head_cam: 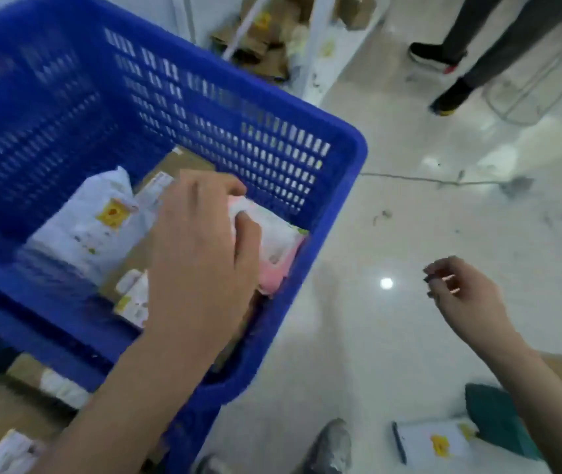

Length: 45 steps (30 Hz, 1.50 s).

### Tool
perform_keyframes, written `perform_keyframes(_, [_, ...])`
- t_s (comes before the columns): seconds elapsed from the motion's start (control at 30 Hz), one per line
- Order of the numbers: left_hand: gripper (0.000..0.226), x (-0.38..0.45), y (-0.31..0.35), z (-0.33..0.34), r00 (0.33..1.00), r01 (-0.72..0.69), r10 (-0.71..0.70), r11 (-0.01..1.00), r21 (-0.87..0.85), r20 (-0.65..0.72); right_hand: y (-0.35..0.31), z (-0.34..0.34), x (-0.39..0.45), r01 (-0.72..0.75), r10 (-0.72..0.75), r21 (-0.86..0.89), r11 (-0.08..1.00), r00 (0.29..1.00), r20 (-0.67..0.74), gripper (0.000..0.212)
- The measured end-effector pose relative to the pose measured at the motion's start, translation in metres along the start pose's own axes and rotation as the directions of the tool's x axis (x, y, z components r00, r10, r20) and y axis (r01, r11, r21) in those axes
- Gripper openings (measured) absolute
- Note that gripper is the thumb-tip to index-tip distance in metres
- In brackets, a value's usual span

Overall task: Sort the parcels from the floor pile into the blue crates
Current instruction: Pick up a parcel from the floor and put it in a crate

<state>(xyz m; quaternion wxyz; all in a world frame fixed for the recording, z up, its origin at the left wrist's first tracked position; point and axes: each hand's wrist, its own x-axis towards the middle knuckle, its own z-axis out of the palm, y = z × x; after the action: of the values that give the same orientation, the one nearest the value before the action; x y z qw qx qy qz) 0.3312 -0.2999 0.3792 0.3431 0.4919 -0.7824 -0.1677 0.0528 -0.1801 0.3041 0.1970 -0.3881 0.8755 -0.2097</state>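
The left forearm runs up from the bottom edge into the blue crate (334,213), and the left hand (204,248) is down inside it with its grip closed on a pink-and-white parcel (272,248), thumb pressed on the top of the packet and the fingers curled over its far edge. That parcel lies against the crate's right wall, on top of a brown cardboard parcel (183,162). Beside it, toward the left, sits a white mailer bag (91,220) with a yellow sticker (everything here is smeared by motion blur). The right hand (457,292) hovers over the pale floor (409,200) well apart from the crate, fingers loosely curled and apart, holding nothing. Near the bottom right a white parcel (433,443) with a yellow label lies on the floor just beside a dark green bag (492,415). More cardboard parcels (9,415) lie at the lower left, outside the crate.
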Motion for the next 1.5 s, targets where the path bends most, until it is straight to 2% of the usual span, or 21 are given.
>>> perform_keyframes(0.07, [0.023,0.006,0.053,0.056,0.958,-0.229,0.203,0.966,0.116,0.204,0.059,-0.002,-0.006,-0.167,0.174,-0.059,0.984,0.973,0.148,0.011])
perform_keyframes(0.13, [0.025,0.004,0.099,0.114,0.812,-0.463,0.370,0.879,0.112,0.452,0.113,-0.005,-0.018,-0.311,0.322,-0.082,0.947,0.907,0.273,0.012])
perform_keyframes(0.2, [0.024,-0.003,0.129,0.172,0.654,-0.590,0.428,0.805,0.066,0.624,0.160,-0.011,-0.033,-0.495,0.469,-0.008,0.869,0.817,0.337,0.012])
perform_keyframes(0.23, [0.024,-0.005,0.140,0.198,0.606,-0.614,0.416,0.787,0.066,0.678,0.181,-0.015,-0.042,-0.601,0.540,0.069,0.797,0.758,0.364,0.012])
perform_keyframes(0.3, [0.022,-0.013,0.154,0.243,0.566,-0.604,0.314,0.787,0.124,0.762,0.221,-0.023,-0.061,-0.770,0.665,0.168,0.616,0.622,0.414,0.011])
perform_keyframes(0.33, [0.022,-0.019,0.158,0.263,0.546,-0.597,0.249,0.786,0.163,0.800,0.241,-0.027,-0.072,-0.829,0.708,0.178,0.530,0.548,0.445,0.011])
perform_keyframes(0.4, [0.023,-0.038,0.159,0.295,0.446,-0.635,0.123,0.742,0.216,0.886,0.282,-0.033,-0.096,-0.909,0.751,0.162,0.383,0.409,0.519,0.011])
perform_keyframes(0.5, [0.028,-0.064,0.149,0.325,0.275,-0.751,-0.040,0.614,0.241,0.960,0.334,-0.043,-0.130,-0.953,0.763,0.091,0.290,0.287,0.579,0.012])
perform_keyframes(0.57, [0.023,-0.074,0.145,0.340,0.218,-0.752,-0.122,0.611,0.247,0.968,0.362,-0.051,-0.148,-0.960,0.761,0.094,0.265,0.268,0.591,0.013])
perform_keyframes(0.63, [0.012,-0.081,0.151,0.355,0.192,-0.721,-0.150,0.649,0.243,0.970,0.388,-0.059,-0.164,-0.963,0.768,0.129,0.237,0.266,0.582,0.012])
perform_keyframes(0.73, [0.016,-0.093,0.171,0.384,0.150,-0.719,-0.147,0.662,0.210,0.978,0.417,-0.066,-0.188,-0.967,0.801,0.175,0.187,0.253,0.542,0.012])
perform_keyframes(0.83, [0.032,-0.101,0.197,0.414,0.126,-0.838,-0.041,0.531,0.129,0.991,0.432,-0.063,-0.204,-0.968,0.813,0.218,0.125,0.226,0.537,0.013])
perform_keyframes(0.9, [0.032,-0.105,0.217,0.435,0.108,-0.870,0.029,0.487,0.080,0.994,0.435,-0.058,-0.208,-0.968,0.801,0.237,0.084,0.207,0.562,0.013])
perform_keyframes(1.13, [0.030,-0.110,0.273,0.508,-0.017,-0.867,0.118,0.493,-0.073,0.993,0.439,-0.052,-0.178,-0.949,0.787,0.316,-0.014,0.184,0.589,0.015])
perform_keyframes(1.23, [0.032,-0.105,0.285,0.530,-0.027,-0.851,0.130,0.517,-0.091,0.991,0.444,-0.056,-0.153,-0.932,0.793,0.362,-0.032,0.197,0.576,0.014])
perform_keyframes(1.33, [0.037,-0.102,0.291,0.554,-0.045,-0.852,0.115,0.514,-0.098,0.992,0.451,-0.052,-0.129,-0.915,0.834,0.403,0.003,0.225,0.504,0.012])
perform_keyframes(1.43, [0.042,-0.111,0.300,0.579,-0.092,-0.847,0.086,0.517,-0.123,0.992,0.466,-0.046,-0.110,-0.906,0.892,0.421,0.048,0.228,0.391,0.010])
perform_keyframes(1.5, [0.044,-0.126,0.307,0.592,-0.131,-0.826,0.066,0.545,-0.146,0.989,0.481,-0.045,-0.099,-0.907,0.912,0.419,0.039,0.204,0.356,0.014])
